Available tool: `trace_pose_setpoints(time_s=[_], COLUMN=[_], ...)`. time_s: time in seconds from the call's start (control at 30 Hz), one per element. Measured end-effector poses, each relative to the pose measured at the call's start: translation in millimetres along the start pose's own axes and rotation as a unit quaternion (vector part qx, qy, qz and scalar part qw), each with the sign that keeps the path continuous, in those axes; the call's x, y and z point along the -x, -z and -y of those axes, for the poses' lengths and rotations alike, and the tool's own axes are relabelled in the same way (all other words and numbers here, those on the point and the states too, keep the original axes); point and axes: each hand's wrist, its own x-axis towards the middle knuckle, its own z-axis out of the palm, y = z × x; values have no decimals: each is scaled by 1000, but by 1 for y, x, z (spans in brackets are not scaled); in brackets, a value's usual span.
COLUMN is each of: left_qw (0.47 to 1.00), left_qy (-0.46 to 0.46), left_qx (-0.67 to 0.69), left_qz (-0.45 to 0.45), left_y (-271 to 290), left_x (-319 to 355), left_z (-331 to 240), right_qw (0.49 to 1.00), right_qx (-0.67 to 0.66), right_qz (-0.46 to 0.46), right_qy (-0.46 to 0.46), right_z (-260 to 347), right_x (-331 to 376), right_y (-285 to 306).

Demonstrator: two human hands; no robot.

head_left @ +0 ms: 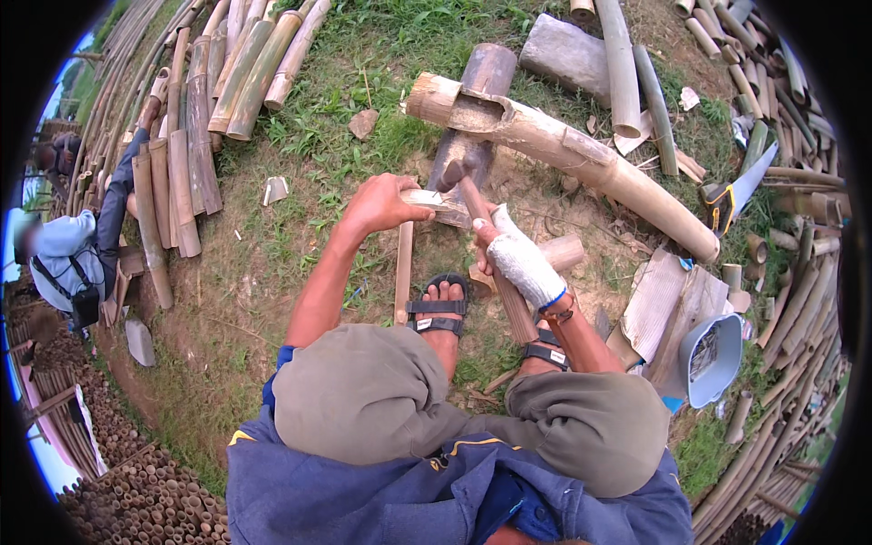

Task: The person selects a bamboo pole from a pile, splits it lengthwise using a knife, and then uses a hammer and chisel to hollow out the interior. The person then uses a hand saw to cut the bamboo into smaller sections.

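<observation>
My left hand (380, 205) grips a flat strip of bamboo (436, 199) and holds it against a thick upright wooden block (472, 123). My right hand (520, 259), wrapped in a white glove, is closed around the wooden handle of a chopping tool (490, 250) whose head meets the strip near the block. A thin bamboo slat (403, 272) stands below my left hand. My sandalled feet (440, 309) rest on the grass beneath both hands.
A long split bamboo pole (581, 154) lies across the block to the right. Bamboo poles (195, 118) are stacked at left and right. A hand saw (738, 193), a grey bucket (713, 356) and flat boards (658, 304) sit right. Another person (77, 250) crouches at far left.
</observation>
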Motion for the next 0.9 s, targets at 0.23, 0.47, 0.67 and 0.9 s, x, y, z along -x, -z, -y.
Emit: trace_pose_setpoints(time_s=[0.23, 0.47, 0.67, 0.9], left_qw=[995, 989, 1000, 997], left_qy=[7, 12, 3, -52], left_qx=[103, 146, 25, -1], left_qz=[-16, 17, 8, -51], left_y=[-16, -1, 6, -15], left_x=[6, 15, 22, 22], left_z=[24, -5, -25, -31], right_qw=[995, 997, 994, 990], right_qx=[-43, -49, -99, -137], right_qz=[-30, -22, -14, -22], right_qy=[79, 62, 47, -11], right_z=[-2, -11, -28, -42], right_x=[-2, 7, 9, 9], right_y=[10, 16, 14, 18])
